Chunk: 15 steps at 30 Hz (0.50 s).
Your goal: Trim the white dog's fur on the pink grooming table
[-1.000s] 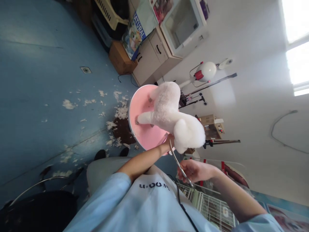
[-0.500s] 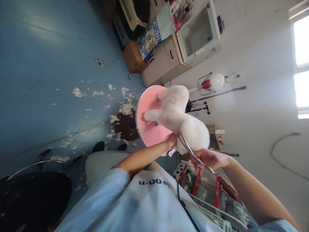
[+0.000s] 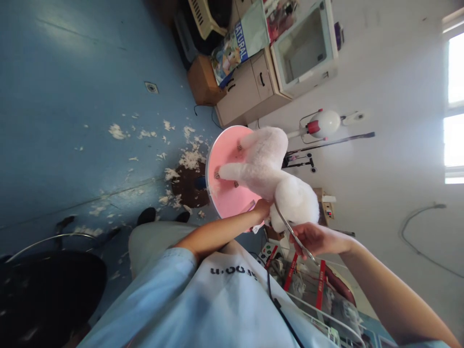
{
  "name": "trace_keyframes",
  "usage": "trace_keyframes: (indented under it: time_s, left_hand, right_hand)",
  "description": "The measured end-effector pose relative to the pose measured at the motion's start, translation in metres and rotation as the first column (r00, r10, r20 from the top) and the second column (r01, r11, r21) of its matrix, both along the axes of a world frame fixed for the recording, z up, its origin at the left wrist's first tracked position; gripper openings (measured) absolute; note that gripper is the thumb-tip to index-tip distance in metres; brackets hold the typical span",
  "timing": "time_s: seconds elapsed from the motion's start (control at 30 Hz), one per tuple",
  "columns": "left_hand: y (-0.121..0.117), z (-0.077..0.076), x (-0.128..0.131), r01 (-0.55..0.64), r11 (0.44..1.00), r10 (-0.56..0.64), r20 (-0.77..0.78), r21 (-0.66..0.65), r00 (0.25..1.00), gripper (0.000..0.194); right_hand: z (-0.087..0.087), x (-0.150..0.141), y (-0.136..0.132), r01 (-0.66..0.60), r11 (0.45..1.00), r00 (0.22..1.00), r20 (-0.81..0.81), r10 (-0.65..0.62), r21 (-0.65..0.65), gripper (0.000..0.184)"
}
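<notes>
A fluffy white dog (image 3: 266, 154) stands on a round pink grooming table (image 3: 226, 203), its rounded head toward me. My left hand (image 3: 263, 209) is closed at the underside of the dog's head; its fingertips are partly hidden in the fur. My right hand (image 3: 313, 239) grips long silver scissors (image 3: 294, 235) by the handles. Their blades look closed together and lie along the near side of the dog's head, with the tips close to my left hand. A small white tag (image 3: 256, 228) hangs just below my left hand.
White fur clumps (image 3: 192, 158) litter the blue floor (image 3: 90, 96) around the brown table base (image 3: 190, 186). A black stool (image 3: 50, 299) is at lower left. Cabinets (image 3: 241, 94) stand beyond the dog, and a wire rack (image 3: 322, 321) with packaged goods is close at lower right.
The scissor blades were slightly apart and now look closed. The dog's head has turned a little, showing a dark eye. The whole view has shifted slightly.
</notes>
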<state>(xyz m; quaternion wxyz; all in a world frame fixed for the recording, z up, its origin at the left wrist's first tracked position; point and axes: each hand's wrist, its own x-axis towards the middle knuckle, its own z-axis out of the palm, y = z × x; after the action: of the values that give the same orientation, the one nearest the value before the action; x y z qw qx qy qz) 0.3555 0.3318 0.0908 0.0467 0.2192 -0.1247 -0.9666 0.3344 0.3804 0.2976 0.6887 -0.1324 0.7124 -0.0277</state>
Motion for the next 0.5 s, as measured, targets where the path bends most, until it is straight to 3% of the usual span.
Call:
trace_keyframes:
  time_s: [0.1, 0.27, 0.5]
  left_hand:
    - [0.001, 0.002, 0.0, 0.019, 1.0, -0.019, -0.002, -0.017, 1.0, 0.016]
    - [0.003, 0.002, -0.005, 0.041, 0.997, -0.037, 0.059, -0.066, 0.998, 0.019]
    - [0.007, 0.002, -0.006, 0.082, 0.995, -0.079, 0.046, -0.064, 0.996, 0.018]
  right_hand:
    - [0.0, 0.005, -0.002, -0.028, 1.0, 0.999, -0.031, 0.028, -0.006, 0.05]
    - [-0.005, 0.012, -0.002, -0.129, 0.991, 0.981, -0.155, 0.12, -0.049, 0.033]
    - [-0.012, 0.016, 0.002, -0.182, 0.978, 0.951, -0.27, 0.148, -0.104, 0.029]
